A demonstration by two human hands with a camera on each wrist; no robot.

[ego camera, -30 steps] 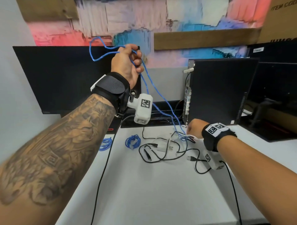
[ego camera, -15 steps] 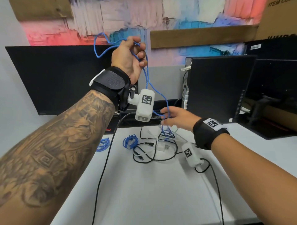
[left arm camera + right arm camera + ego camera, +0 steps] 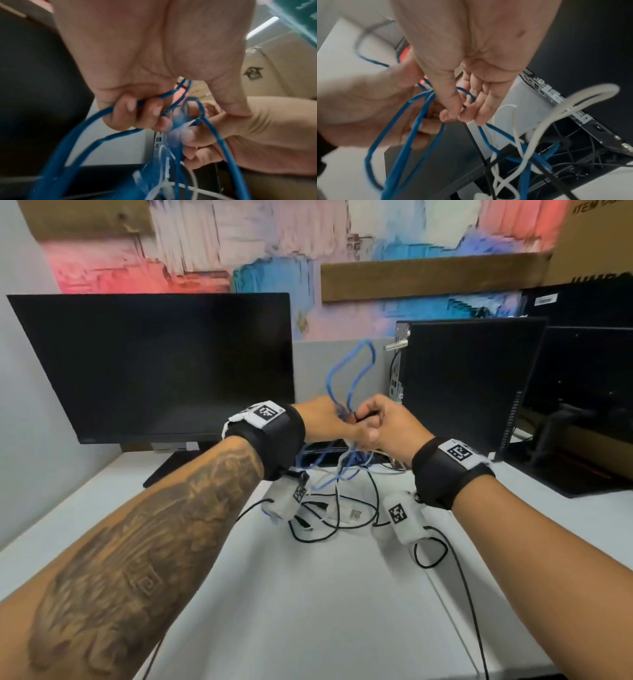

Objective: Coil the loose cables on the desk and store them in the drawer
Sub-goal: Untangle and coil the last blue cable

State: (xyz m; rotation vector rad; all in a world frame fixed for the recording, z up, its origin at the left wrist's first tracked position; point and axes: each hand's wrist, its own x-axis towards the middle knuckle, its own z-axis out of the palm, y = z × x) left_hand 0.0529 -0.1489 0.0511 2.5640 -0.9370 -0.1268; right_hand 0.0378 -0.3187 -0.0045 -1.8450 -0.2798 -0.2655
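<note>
both hands up over the desk, meeting at centre of head view, knuckles nearly touching. left hand has fingers curled round several strands of the blue cable; left wrist view shows the strands running through the curled fingers and hanging down in big loops toward 6-7 o'clock. right hand also curled, thumb and fingertips pinching the same blue cable just beside the left hand; right wrist view shows the blue strand passing under the thumb, w/ a flat white bit at the fingertips that i can't tell apart. one blue loop stands up above the hands toward 12 o'clock, in front of the grey wall panel; the rest of it drops below the hands to the desk.

under the hands, at 6 o'clock from them, a loose tangle: black cable in loops lying on the desk, and a white cable mixed in w/ the blue.

monitor dark, at 9-10 o'clock from the hands. black pc tower at 2-3 o'clock, standing upright, rear ports facing the hands. cardboard box at top right corner. drawer not in any view.
</note>
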